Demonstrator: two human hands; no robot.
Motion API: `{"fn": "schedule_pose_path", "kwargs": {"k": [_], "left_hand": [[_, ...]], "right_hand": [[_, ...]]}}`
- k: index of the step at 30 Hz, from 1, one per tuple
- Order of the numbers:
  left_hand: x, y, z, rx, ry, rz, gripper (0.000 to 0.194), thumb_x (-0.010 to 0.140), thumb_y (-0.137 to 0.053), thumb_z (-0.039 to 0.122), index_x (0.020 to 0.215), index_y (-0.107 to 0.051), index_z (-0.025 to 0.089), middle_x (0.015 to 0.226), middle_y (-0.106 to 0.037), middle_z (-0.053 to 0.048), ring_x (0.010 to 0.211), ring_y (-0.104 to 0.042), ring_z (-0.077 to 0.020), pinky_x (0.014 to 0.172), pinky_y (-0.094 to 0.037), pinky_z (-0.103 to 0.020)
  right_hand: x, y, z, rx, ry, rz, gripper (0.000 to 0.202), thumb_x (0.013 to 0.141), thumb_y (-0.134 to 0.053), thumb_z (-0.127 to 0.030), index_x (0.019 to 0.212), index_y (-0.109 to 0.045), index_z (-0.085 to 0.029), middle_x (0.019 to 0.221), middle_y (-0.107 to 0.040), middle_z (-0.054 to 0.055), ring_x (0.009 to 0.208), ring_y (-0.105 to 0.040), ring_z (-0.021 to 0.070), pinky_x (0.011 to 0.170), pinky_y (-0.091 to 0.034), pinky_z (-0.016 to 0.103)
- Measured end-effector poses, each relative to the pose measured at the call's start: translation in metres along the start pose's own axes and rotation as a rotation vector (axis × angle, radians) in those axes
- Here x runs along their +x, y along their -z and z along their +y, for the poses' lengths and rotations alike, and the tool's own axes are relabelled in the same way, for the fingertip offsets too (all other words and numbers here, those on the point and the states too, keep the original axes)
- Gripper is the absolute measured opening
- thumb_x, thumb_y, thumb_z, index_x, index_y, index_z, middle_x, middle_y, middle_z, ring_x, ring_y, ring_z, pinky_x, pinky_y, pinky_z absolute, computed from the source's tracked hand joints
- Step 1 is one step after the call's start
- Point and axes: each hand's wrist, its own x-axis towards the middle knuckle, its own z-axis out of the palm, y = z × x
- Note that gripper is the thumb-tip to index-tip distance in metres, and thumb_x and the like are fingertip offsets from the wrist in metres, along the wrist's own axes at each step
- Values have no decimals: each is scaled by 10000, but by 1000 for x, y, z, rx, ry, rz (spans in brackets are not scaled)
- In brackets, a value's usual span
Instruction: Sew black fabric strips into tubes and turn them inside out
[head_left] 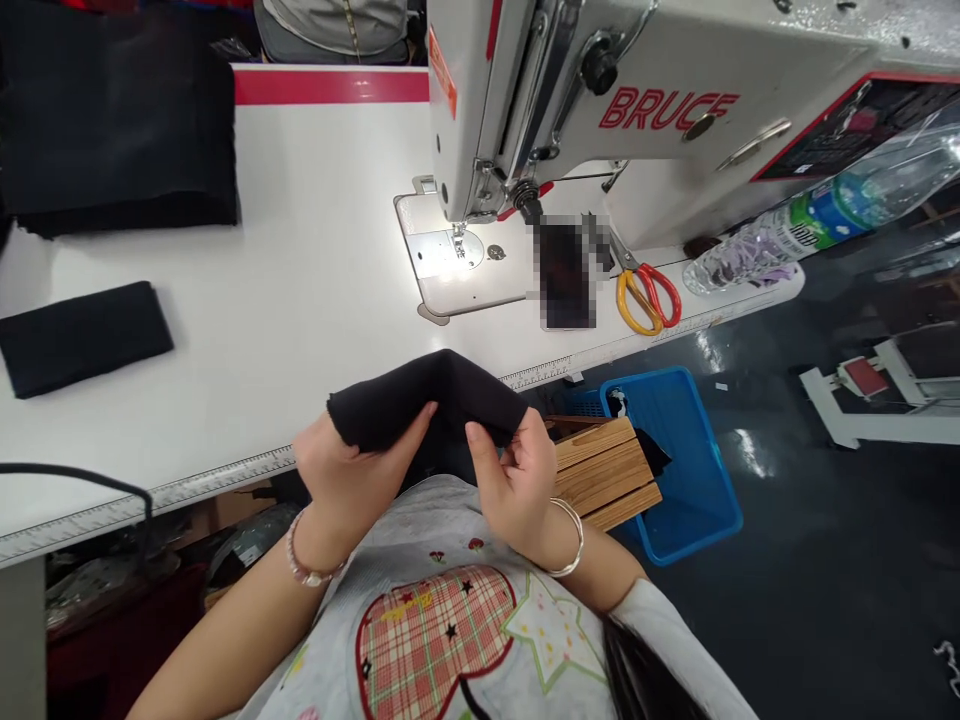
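Note:
A black cloth piece (442,385) is stretched between my two hands in front of the table edge, bent to a peak in its middle. My left hand (360,470) grips its left end, thumb on top and the other fingers hidden behind the fabric. The right end is pinched by my right hand (517,475), thumb on the near side and fingers curled. Beyond the cloth stands a sewing machine (510,130), its needle plate (450,250) bare. A folded black cloth (86,338) lies at the table's left, in front of a thick black fabric stack (120,120).
Scissors with yellow and red handles (649,298) lie right of a blurred dark object (568,275). A plastic bottle (825,215) rests beside the machine. Below the table edge are a wooden slatted stool (607,470) and a blue bin (690,470). A black cable (75,472) crosses the left edge.

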Motion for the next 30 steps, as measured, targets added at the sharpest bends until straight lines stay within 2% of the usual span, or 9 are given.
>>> {"fn": "schedule_pose_path", "kwargs": {"k": [2, 4, 9, 12, 15, 19, 23, 30], "left_hand": [[1, 2, -5, 2, -59, -28, 511, 687, -770, 463, 428, -390, 241, 403, -325, 53, 440, -390, -128, 483, -360, -284], [0, 3, -11, -1, -113, -29, 547, 677, -786, 434, 406, -352, 243, 392, -271, 59, 418, -333, -118, 466, -319, -284], [-6, -4, -23, 63, -261, 67, 531, 633, -826, 365, 398, -369, 234, 400, -258, 66, 408, -232, -95, 457, -244, -283], [-9, -10, -21, 101, -278, 119, 445, 647, -818, 351, 440, -442, 231, 419, -278, 67, 419, -211, -92, 464, -240, -279], [-11, -13, -13, 89, -216, 134, 358, 672, -798, 359, 505, -508, 233, 438, -309, 63, 438, -262, -107, 484, -270, -276], [-16, -14, -4, 9, -86, 61, 316, 705, -773, 363, 551, -537, 220, 473, -386, 51, 474, -364, -119, 518, -308, -273], [-21, -16, 1, -66, -21, -10, 230, 768, -728, 336, 637, -597, 200, 520, -453, 48, 495, -417, -109, 543, -336, -263], [-19, -15, 13, -138, 91, -16, 337, 818, -648, 365, 555, -523, 196, 456, -369, 67, 454, -310, -81, 495, -304, -249]], "right_hand": [[2, 4, 3, 17, -23, -14, 195, 890, -604, -197, 1079, -585, -235, 912, -718, 34, 869, -696, 177, 769, -567, 298], [4, 7, 4, 29, -60, -21, 171, 900, -596, -229, 1070, -584, -234, 917, -716, 37, 880, -694, 178, 780, -567, 302], [5, 3, -2, 11, -89, -9, 134, 903, -600, -269, 1031, -567, -242, 875, -720, 28, 822, -700, 174, 737, -574, 299], [3, -3, -4, 9, -75, -4, 136, 905, -593, -247, 1035, -553, -245, 856, -721, 31, 826, -707, 180, 744, -578, 305], [1, -7, -3, -7, -62, 12, 152, 910, -586, -243, 1058, -555, -243, 854, -725, 43, 872, -713, 197, 783, -585, 330], [0, -10, 1, -39, -45, 54, 195, 903, -603, -241, 1096, -570, -237, 878, -737, 57, 918, -717, 216, 815, -592, 352], [-1, -11, 3, -31, 3, 59, 322, 891, -612, -193, 1205, -566, -244, 1002, -745, 72, 903, -722, 211, 843, -590, 356], [1, -15, -3, -171, 146, 10, 335, 908, -561, -215, 1240, -583, -259, 1066, -737, 99, 987, -707, 270, 868, -578, 412]]}}
